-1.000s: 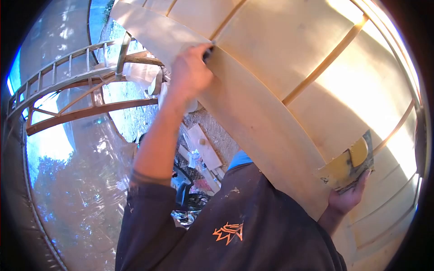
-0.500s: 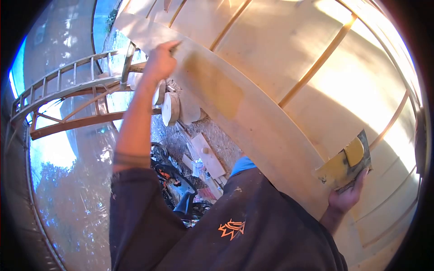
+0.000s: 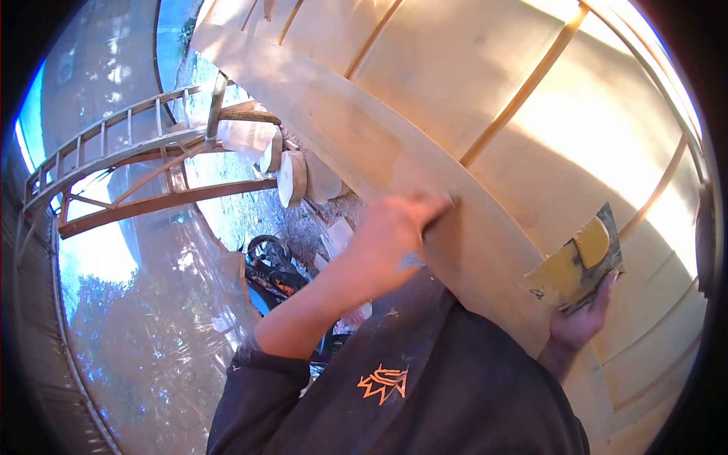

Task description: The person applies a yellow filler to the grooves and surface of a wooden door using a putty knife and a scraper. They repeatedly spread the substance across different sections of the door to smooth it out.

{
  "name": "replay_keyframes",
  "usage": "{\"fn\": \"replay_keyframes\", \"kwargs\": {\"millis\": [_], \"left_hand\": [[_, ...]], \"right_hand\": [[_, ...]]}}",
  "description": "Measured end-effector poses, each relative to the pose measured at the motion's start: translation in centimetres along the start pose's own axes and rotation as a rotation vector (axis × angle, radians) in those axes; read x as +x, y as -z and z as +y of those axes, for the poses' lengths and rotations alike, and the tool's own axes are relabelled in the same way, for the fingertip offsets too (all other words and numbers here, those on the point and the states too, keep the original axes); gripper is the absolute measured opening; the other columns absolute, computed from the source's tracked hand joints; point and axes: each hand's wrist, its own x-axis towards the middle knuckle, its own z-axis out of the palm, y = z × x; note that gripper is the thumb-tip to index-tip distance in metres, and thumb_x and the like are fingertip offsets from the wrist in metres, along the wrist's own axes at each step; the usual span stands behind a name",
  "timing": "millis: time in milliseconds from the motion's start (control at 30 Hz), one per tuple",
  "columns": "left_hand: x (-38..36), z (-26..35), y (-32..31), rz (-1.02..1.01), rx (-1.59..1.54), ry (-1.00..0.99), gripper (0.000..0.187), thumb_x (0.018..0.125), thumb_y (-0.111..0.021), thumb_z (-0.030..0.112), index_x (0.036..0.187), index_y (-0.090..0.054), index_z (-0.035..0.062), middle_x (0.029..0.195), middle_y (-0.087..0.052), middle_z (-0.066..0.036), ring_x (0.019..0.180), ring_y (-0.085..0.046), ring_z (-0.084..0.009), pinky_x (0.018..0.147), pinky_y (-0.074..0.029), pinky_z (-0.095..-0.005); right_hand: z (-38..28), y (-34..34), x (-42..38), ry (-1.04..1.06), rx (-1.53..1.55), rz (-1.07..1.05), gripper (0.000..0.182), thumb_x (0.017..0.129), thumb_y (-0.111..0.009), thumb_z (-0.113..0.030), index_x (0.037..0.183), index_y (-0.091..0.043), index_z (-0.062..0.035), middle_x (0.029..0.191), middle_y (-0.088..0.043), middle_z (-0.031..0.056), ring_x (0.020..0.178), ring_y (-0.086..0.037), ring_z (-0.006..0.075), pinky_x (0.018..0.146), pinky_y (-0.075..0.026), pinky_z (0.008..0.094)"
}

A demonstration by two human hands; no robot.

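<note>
My left hand (image 3: 398, 231) is closed around a thin scraper, blurred and mostly hidden by the fingers, with a bit of its edge (image 3: 453, 201) showing. It presses against a long, pale wooden panel (image 3: 485, 227) that runs diagonally in front of my body. A faint yellowish smear of filler (image 3: 371, 152) lies on the panel just beyond the hand. At the right, my right hand (image 3: 580, 322) grips a flat, stained board (image 3: 561, 277) from below. A thick lump of yellow filler (image 3: 591, 243) sits on that board, with dark smudges around it.
A large, pale ribbed surface (image 3: 432, 68) with wooden strips rises beyond the panel. At the left, a ladder (image 3: 114, 140) lies above a wooden frame (image 3: 167, 199). Round white-topped pieces (image 3: 291, 179) stand near it. Dark clutter (image 3: 273, 265) covers the ground below.
My left hand has swept down and right along the panel, from its upper part to its middle. The distinct yellow patch there is now a thin, faint smear. My right hand has barely moved.
</note>
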Motion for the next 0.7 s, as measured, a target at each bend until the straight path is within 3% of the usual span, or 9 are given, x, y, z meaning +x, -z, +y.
{"fn": "replay_keyframes", "kwargs": {"millis": [67, 133, 167, 233, 300, 400, 600, 700], "left_hand": [[-0.8, 1.0, 0.3, -0.185, -0.107, -0.017, 0.055, 0.063, -0.044, -0.013, 0.114, -0.06, 0.002, 0.105, -0.062, -0.022, 0.102, -0.059, -0.0343, 0.089, -0.045, -0.036], [0.0, -0.7, 2.4, 0.017, -0.013, -0.067, 0.056, 0.065, -0.044, -0.014, 0.115, -0.059, 0.0043, 0.105, -0.061, -0.023, 0.1, -0.059, -0.0349, 0.089, -0.045, -0.0351], [1.1, -1.4, 4.6, 0.042, 0.08, 0.076, 0.057, 0.068, -0.045, -0.015, 0.119, -0.058, 0.0076, 0.104, -0.063, -0.021, 0.096, -0.062, -0.0301, 0.087, -0.045, -0.0322], [2.9, -5.9, 7.4, 0.265, 0.101, 0.026, 0.053, 0.072, -0.047, -0.014, 0.12, -0.056, 0.006, 0.1, -0.066, -0.013, 0.088, -0.064, -0.0211, 0.081, -0.048, -0.0276], [4.1, -7.8, 10.3, 0.213, -0.311, 0.195, 0.051, 0.073, -0.05, -0.012, 0.121, -0.055, 0.0034, 0.098, -0.064, -0.007, 0.083, -0.061, -0.0134, 0.077, -0.05, -0.0244], [5.0, -8.1, 12.1, 0.2, -0.416, 0.33, 0.049, 0.074, -0.052, -0.012, 0.121, -0.054, 0.0, 0.098, -0.062, -0.007, 0.081, -0.06, -0.0121, 0.075, -0.051, -0.0235], [4.7, -8.1, 12.4, 0.207, -0.466, 0.279, 0.05, 0.073, -0.054, -0.011, 0.122, -0.053, -0.001, 0.098, -0.062, -0.008, 0.08, -0.06, -0.0133, 0.075, -0.052, -0.025], [4.3, -7.6, 11.9, 0.235, -0.515, 0.293, 0.048, 0.073, -0.053, -0.011, 0.12, -0.056, -0.0001, 0.098, -0.062, -0.007, 0.084, -0.058, -0.0121, 0.077, -0.047, -0.0234]], "right_hand": [[-0.2, 0.0, 0.3, 0.015, -0.029, 0.013, 0.039, 0.099, -0.036, -0.029, 0.122, -0.047, -0.0006, 0.118, -0.057, 0.0102, 0.105, -0.056, 0.0206, 0.091, -0.045, 0.0358], [-0.6, 0.2, 0.0, 0.053, -0.072, 0.078, 0.038, 0.099, -0.036, -0.029, 0.122, -0.047, -0.0002, 0.117, -0.057, 0.0106, 0.106, -0.056, 0.0203, 0.09, -0.045, 0.0354], [-0.8, 0.5, -0.2, 0.058, -0.053, 0.067, 0.039, 0.099, -0.036, -0.029, 0.123, -0.047, -0.0004, 0.118, -0.056, 0.0105, 0.107, -0.055, 0.0206, 0.092, -0.044, 0.0359], [-1.1, 1.0, -0.4, 0.062, -0.021, 0.037, 0.04, 0.098, -0.036, -0.029, 0.125, -0.045, -0.0009, 0.12, -0.056, 0.0103, 0.109, -0.054, 0.0212, 0.095, -0.042, 0.037], [-1.3, 1.0, -0.4, 0.055, -0.049, -0.002, 0.04, 0.098, -0.036, -0.029, 0.125, -0.045, -0.0008, 0.119, -0.056, 0.0104, 0.108, -0.055, 0.0211, 0.094, -0.042, 0.0364], [-1.2, 0.8, -0.3, 0.061, -0.09, 0.036, 0.038, 0.098, -0.037, -0.027, 0.121, -0.047, 0.0012, 0.116, -0.058, 0.0114, 0.105, -0.057, 0.0205, 0.091, -0.045, 0.0347], [-0.7, -0.7, -0.2, 0.059, -0.1, 0.103, 0.034, 0.097, -0.04, -0.025, 0.117, -0.049, 0.0009, 0.112, -0.059, 0.0114, 0.102, -0.058, 0.0198, 0.089, -0.046, 0.0334], [-0.5, -1.6, -0.1, 0.014, -0.071, 0.08, 0.033, 0.097, -0.041, -0.023, 0.118, -0.048, 0.002, 0.114, -0.057, 0.0127, 0.104, -0.057, 0.0208, 0.09, -0.045, 0.0338]]}}
